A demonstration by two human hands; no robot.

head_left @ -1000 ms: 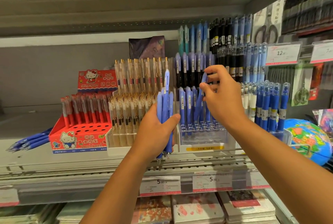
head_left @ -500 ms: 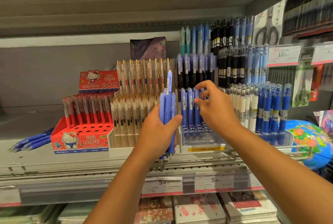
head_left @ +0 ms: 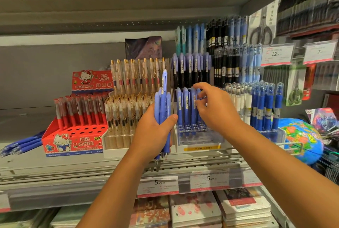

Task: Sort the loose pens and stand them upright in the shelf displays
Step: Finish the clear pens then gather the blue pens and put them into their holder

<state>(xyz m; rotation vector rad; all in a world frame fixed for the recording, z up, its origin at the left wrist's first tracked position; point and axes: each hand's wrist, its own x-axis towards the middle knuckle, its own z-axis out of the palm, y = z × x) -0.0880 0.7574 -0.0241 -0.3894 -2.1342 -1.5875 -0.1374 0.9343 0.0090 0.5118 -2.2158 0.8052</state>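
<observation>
My left hand (head_left: 153, 132) is shut on a bunch of blue pens (head_left: 162, 106), held upright in front of the shelf with one pen sticking up above the others. To its right, a clear display rack (head_left: 200, 141) holds a row of matching blue pens (head_left: 186, 106) standing upright. My right hand (head_left: 215, 110) hovers at the right end of that row with its fingers apart and curled, fingertips by the pen tops and nothing held. A pile of loose blue pens (head_left: 20, 145) lies flat at the far left of the shelf.
A red cartoon-cat box (head_left: 73, 144) of red pens and a rack of clear gold-clip pens (head_left: 128, 114) stand to the left. Capped blue pens (head_left: 266, 108) and a globe ball (head_left: 302, 141) lie to the right. Price tags (head_left: 157, 183) line the shelf edge, with notebooks below.
My right hand brought one blue pen down into the clear rack, let it go, and now has its fingers apart. My left hand has kept its bunch almost still.
</observation>
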